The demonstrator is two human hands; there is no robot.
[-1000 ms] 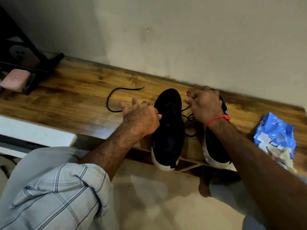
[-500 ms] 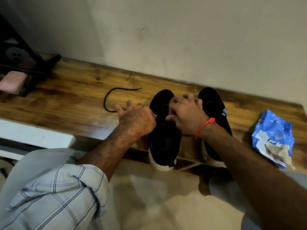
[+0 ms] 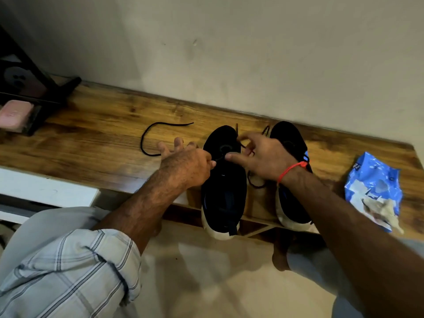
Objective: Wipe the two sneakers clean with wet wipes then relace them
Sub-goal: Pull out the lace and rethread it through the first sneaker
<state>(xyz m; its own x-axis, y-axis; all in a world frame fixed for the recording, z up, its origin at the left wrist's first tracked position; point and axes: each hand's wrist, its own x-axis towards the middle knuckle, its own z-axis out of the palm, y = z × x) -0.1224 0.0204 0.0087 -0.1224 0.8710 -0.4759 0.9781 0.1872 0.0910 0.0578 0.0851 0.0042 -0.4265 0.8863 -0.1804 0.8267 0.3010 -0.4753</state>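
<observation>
Two black sneakers with white soles stand side by side on a wooden bench (image 3: 96, 143), heels over its near edge: the left sneaker (image 3: 223, 187) and the right sneaker (image 3: 290, 138). My right hand (image 3: 263, 157), with a red thread at the wrist, pinches a dark shoelace (image 3: 254, 183) above the left sneaker's toe end. That lace loops down between the two sneakers. My left hand (image 3: 185, 164) rests against the left sneaker's side, thumb and forefinger pinching the lace at an eyelet, the other fingers spread. A second, loose black lace (image 3: 146, 136) lies curved on the wood to the left.
A blue wet-wipe pack (image 3: 371, 180) with a used wipe (image 3: 378, 210) on it lies at the bench's right end. A black stand (image 3: 46, 97) and a pink case (image 3: 13, 113) sit at the far left. A wall runs behind the bench, with floor and my knees below.
My right hand went from over the right sneaker to the left sneaker, then lifted slightly right with the lace. My left hand stayed at the left sneaker's side.
</observation>
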